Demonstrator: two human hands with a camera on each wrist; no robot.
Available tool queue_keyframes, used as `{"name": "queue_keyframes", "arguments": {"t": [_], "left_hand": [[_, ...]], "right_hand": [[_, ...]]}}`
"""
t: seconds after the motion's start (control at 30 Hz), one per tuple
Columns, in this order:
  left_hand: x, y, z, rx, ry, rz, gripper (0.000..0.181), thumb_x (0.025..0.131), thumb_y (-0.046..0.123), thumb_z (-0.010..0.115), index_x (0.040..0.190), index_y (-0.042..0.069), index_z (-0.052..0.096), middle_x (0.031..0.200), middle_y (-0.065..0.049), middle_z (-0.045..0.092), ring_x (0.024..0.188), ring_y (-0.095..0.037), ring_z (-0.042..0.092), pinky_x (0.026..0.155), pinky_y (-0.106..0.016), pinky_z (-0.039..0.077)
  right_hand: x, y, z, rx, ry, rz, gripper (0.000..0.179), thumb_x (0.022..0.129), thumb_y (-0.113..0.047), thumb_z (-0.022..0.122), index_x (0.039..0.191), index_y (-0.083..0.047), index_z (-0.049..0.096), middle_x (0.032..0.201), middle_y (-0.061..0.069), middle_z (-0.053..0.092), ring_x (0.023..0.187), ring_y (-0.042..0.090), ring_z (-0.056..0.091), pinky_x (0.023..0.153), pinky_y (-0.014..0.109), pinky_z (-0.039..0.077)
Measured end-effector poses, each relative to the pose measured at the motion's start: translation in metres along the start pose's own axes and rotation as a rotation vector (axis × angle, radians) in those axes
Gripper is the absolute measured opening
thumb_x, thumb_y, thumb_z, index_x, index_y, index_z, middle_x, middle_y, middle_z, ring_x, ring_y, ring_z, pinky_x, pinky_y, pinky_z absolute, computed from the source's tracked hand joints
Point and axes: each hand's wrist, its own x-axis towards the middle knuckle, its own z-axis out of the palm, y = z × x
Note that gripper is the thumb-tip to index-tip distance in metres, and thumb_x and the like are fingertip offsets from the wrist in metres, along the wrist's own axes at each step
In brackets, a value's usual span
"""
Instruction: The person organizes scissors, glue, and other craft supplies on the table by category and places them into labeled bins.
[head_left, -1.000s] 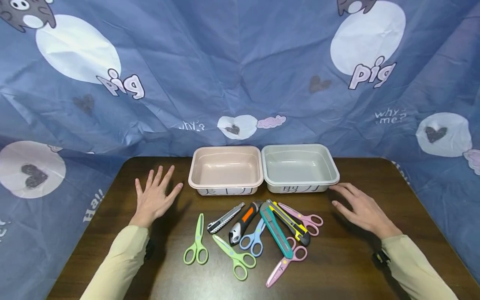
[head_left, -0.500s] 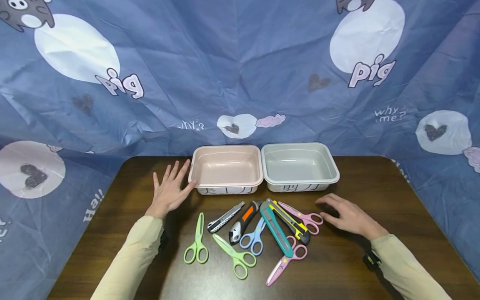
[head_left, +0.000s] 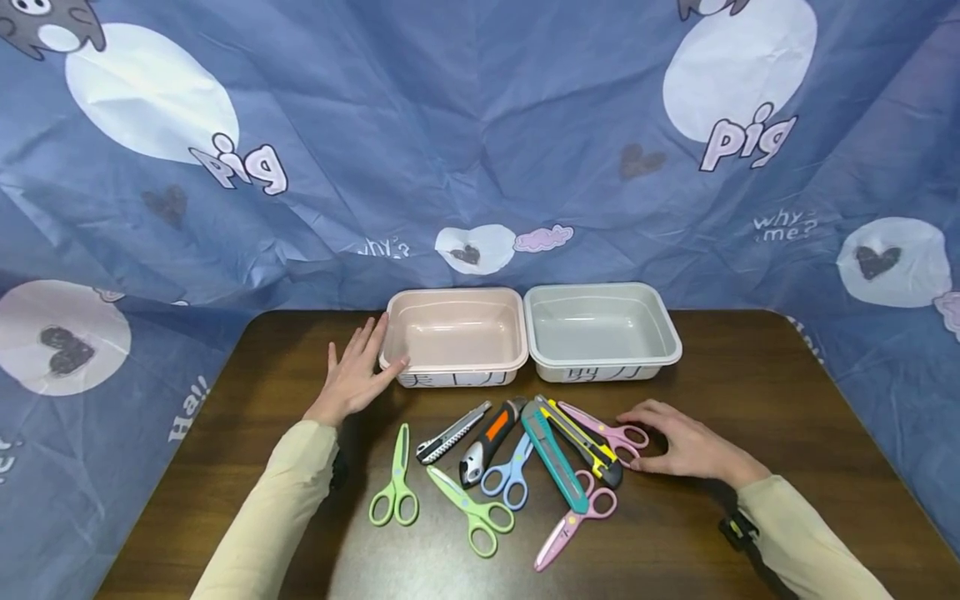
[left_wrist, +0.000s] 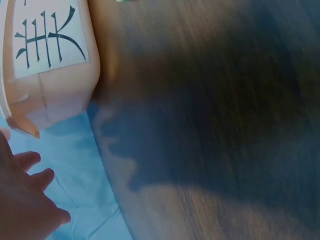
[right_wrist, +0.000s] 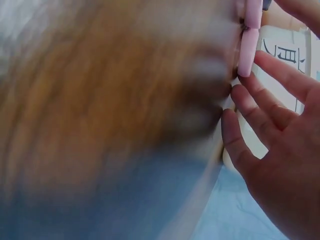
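At the pink bin's [head_left: 459, 371] left end, my left hand [head_left: 352, 379] has its fingers spread, thumb over the front corner of the rim. The left wrist view shows that bin [left_wrist: 60, 90] with my left hand [left_wrist: 25, 195] below it. My right hand [head_left: 686, 442] reaches over the table to the handles of the upper pink scissors [head_left: 628, 439], thumb and fingers apart on either side of the loops. From the right wrist, the fingertips of my right hand [right_wrist: 285, 130] come up against the pink handle [right_wrist: 248, 52]; no firm grip shows.
A pale green bin [head_left: 606, 367] adjoins the pink one. Between the hands lie a teal cutter [head_left: 555, 458], a yellow cutter [head_left: 581, 442], a black-orange knife [head_left: 491, 442], a silver cutter [head_left: 453, 433], blue scissors [head_left: 510, 475], green scissors [head_left: 397, 483] and lower pink scissors [head_left: 570, 525].
My left hand has moved right, from the bare tabletop to the pink bin's side. My right hand has moved left, from near the green bin's corner to the pink scissors' handles.
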Motion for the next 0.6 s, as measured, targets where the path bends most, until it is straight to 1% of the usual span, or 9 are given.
{"name": "queue_keyframes", "arguments": {"t": [0.07, 0.13, 0.23, 0.33, 0.5, 0.6], "left_hand": [[0.002, 0.0, 0.001, -0.016, 0.0, 0.009, 0.086, 0.094, 0.06, 0.044, 0.157, 0.018, 0.004, 0.159, -0.018, 0.011, 0.143, -0.038, 0.012, 0.105, -0.067, -0.004], [0.005, 0.001, 0.003, -0.03, -0.01, 0.014, 0.088, 0.094, 0.06, 0.046, 0.157, 0.017, 0.003, 0.159, -0.018, 0.01, 0.144, -0.037, 0.012, 0.105, -0.067, -0.004], [0.007, 0.0, 0.005, -0.039, -0.029, 0.016, 0.089, 0.094, 0.059, 0.046, 0.157, 0.014, 0.002, 0.159, -0.017, 0.01, 0.144, -0.034, 0.012, 0.105, -0.067, -0.002], [0.009, 0.0, 0.007, -0.058, -0.036, 0.019, 0.09, 0.094, 0.057, 0.048, 0.156, 0.009, 0.003, 0.159, -0.017, 0.01, 0.144, -0.033, 0.012, 0.106, -0.067, -0.001], [0.011, -0.001, 0.008, -0.133, -0.033, 0.034, 0.093, 0.094, 0.05, 0.054, 0.155, 0.003, 0.003, 0.157, -0.022, 0.015, 0.142, -0.038, 0.017, 0.105, -0.068, 0.003], [0.012, -0.003, 0.009, -0.193, -0.023, 0.051, 0.092, 0.094, 0.043, 0.058, 0.154, 0.0, 0.002, 0.154, -0.026, 0.019, 0.138, -0.043, 0.025, 0.106, -0.067, 0.007]], "right_hand": [[0.001, -0.001, 0.0, 0.008, -0.014, 0.006, 0.064, 0.075, -0.046, 0.08, 0.127, -0.014, 0.061, 0.12, 0.0, 0.053, 0.11, 0.021, 0.051, 0.09, 0.047, 0.045], [0.002, -0.001, 0.002, 0.023, -0.027, 0.015, 0.066, 0.073, -0.046, 0.081, 0.128, -0.014, 0.061, 0.12, 0.001, 0.052, 0.11, 0.022, 0.05, 0.09, 0.047, 0.045], [0.004, 0.0, 0.003, 0.051, -0.041, 0.029, 0.064, 0.074, -0.043, 0.082, 0.127, -0.014, 0.061, 0.12, 0.003, 0.051, 0.11, 0.023, 0.049, 0.091, 0.049, 0.044], [0.006, 0.003, 0.004, 0.081, -0.029, 0.029, 0.061, 0.074, -0.038, 0.083, 0.125, -0.011, 0.062, 0.12, 0.004, 0.052, 0.11, 0.024, 0.049, 0.092, 0.049, 0.043], [0.008, 0.01, 0.003, 0.11, 0.019, -0.005, 0.059, 0.071, -0.028, 0.086, 0.121, -0.008, 0.063, 0.117, 0.002, 0.055, 0.109, 0.02, 0.049, 0.091, 0.044, 0.043], [0.009, 0.013, 0.0, 0.133, 0.018, -0.005, 0.057, 0.071, -0.027, 0.086, 0.12, -0.008, 0.063, 0.116, 0.001, 0.055, 0.105, 0.018, 0.05, 0.088, 0.038, 0.044]]}}
